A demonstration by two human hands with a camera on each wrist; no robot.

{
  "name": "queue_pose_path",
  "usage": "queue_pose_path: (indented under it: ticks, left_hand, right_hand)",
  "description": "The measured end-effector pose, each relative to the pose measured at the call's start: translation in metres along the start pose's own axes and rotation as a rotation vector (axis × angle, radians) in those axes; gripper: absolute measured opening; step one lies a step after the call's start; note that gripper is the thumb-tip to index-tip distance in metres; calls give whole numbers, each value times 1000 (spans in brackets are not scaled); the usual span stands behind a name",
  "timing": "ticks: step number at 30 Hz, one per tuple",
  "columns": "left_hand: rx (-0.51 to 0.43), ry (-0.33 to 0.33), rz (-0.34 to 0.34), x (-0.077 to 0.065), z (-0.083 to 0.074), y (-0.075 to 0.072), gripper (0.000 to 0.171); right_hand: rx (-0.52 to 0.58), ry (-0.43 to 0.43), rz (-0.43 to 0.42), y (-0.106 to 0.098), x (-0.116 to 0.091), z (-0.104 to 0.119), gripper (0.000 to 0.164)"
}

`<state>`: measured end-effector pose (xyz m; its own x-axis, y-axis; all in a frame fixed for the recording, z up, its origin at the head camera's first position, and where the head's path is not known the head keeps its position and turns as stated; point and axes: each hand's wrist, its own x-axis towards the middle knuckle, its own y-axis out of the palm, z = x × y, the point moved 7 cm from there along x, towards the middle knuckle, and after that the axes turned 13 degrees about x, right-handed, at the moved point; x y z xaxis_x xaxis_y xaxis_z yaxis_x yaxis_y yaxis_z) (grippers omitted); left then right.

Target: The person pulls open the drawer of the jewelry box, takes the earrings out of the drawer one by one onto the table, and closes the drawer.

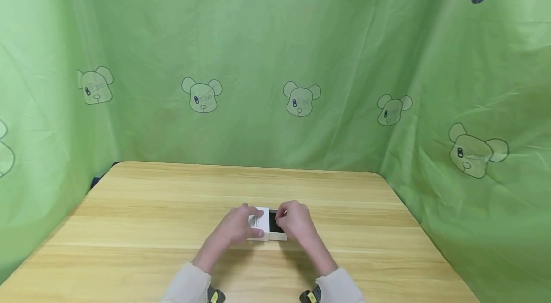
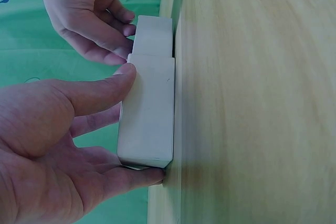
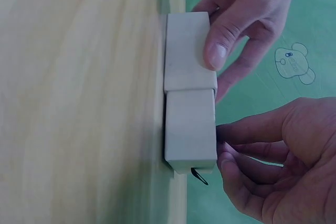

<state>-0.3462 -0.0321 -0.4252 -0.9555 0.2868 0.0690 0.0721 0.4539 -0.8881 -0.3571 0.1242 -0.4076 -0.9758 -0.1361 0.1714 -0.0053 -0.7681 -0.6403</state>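
Plainly, left hand [image 1: 234,225]: clamped on the white outer box [image 1: 262,224], thumb on the upper rim of its near long wall, a finger at its left end, another toward the far side.
Right hand [image 1: 297,219]: bent in at the inner tray [image 3: 190,127], thumb and forefinger close together at its top edge; whether anything is pinched between them I cannot tell.
Inner tray: partway out of the outer box's right end; probably light, stiff card with smooth walls that slide easily, best taken by both long walls.
Dark interior [image 1: 272,227]: inside the tray, lining or object, too small to tell; a gentle fingertip touch seems wise.
Black loop [image 3: 199,177]: sticks out at the tray's right end; thin, likely pliable, a thing for two fingertips.
Outer box: flat on the wooden table [image 1: 172,207], between the hands; likely light and dentable under a hard squeeze, steadiest held across the long walls.
Green cloth [image 1: 254,40]: hangs beyond the table, printed with bear heads.
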Motion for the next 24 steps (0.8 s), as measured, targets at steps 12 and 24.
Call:
queue_pose_path:
  ticks: [12, 24]
  left_hand:
    - [-7, 9, 3, -2, 0, 1, 56]
    - [-13, 2, 11, -2, 0, 1, 57]
  right_hand:
    - [60, 43, -49, -23, 4, -5, 9]
    - [30, 93, -103, -43, 8, -21, 9]
